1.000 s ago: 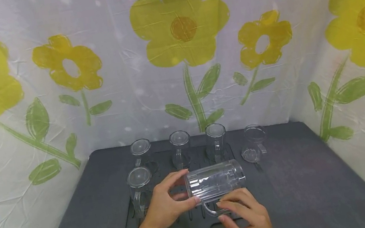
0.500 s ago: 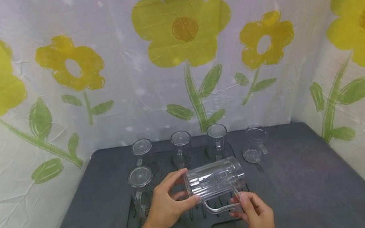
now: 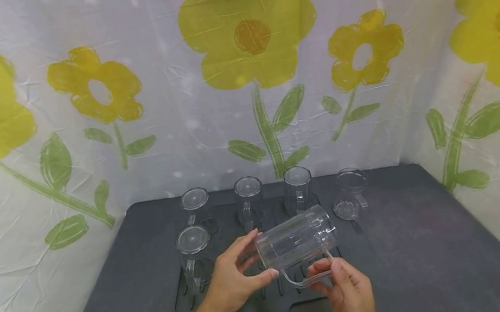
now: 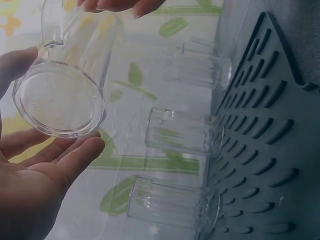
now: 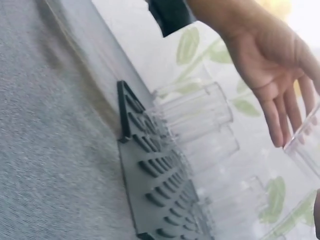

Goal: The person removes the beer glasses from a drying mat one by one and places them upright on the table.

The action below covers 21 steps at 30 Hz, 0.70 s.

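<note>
Head view: a clear, smooth-walled mug (image 3: 297,239) is held sideways above the dark, ribbed mat (image 3: 263,310), mouth toward the right. Its round base is pinched between thumb and fingers of the left hand (image 3: 231,279) and its looped handle (image 3: 305,283) is gripped by the right hand (image 3: 350,286), presumably so the weight is shared. Four mugs (image 3: 193,241) are stood base-up on the mat, probably for draining; whether glass or plastic is used cannot be told. Another mug (image 3: 353,194) is placed far right, beside it.

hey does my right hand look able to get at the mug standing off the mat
Probably not as things stand: the right grip holds the handle of the tilted mug. The way to the lone mug otherwise looks open.
</note>
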Each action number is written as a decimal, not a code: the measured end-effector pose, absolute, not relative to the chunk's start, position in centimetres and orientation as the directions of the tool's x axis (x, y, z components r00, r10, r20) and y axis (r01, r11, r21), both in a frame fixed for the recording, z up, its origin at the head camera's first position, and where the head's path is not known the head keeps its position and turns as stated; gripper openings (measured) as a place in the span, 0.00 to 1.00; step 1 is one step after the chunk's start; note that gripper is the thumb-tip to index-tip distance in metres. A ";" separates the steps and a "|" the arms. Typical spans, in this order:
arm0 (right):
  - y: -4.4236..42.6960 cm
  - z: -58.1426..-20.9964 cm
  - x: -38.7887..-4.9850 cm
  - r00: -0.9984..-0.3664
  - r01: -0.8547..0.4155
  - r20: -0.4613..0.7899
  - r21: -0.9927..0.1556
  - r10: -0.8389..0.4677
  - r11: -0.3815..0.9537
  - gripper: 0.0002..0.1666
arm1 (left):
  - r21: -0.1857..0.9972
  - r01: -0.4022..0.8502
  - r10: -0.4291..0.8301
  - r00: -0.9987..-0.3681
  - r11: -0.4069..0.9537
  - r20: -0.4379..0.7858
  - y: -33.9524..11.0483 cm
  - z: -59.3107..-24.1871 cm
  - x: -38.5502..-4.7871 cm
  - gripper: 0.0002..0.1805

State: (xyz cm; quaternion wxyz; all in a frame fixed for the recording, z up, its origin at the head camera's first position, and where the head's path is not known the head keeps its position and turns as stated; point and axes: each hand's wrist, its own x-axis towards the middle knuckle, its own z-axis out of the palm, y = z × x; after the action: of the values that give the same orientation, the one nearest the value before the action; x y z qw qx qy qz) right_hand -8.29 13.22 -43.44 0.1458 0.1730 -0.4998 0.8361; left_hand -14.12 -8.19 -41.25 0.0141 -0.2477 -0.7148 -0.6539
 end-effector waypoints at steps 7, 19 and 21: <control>13.5 -42.7 -8.7 -0.866 -0.462 0.497 -0.764 0.046 -0.450 0.21 | 0.902 0.428 0.348 -0.855 0.054 0.385 -8.0 -41.5 -14.1 0.45; 13.9 -41.2 -8.9 -0.860 -0.406 0.499 -0.796 -0.109 -0.448 0.23 | 0.880 0.436 0.366 -0.863 0.192 0.348 -7.5 -42.1 -14.3 0.46; 13.8 -40.9 -8.8 -0.871 -0.357 0.469 -0.808 -0.146 -0.469 0.25 | 0.875 0.433 0.361 -0.868 0.216 0.340 -7.5 -42.1 -14.3 0.46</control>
State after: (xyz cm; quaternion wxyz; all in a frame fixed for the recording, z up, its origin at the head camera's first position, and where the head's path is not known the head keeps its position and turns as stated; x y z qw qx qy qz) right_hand -8.79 13.83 -40.88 0.0642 0.2458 -0.5113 0.8210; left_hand -14.32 -7.46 -42.10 0.0315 -0.2547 -0.7793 -0.5717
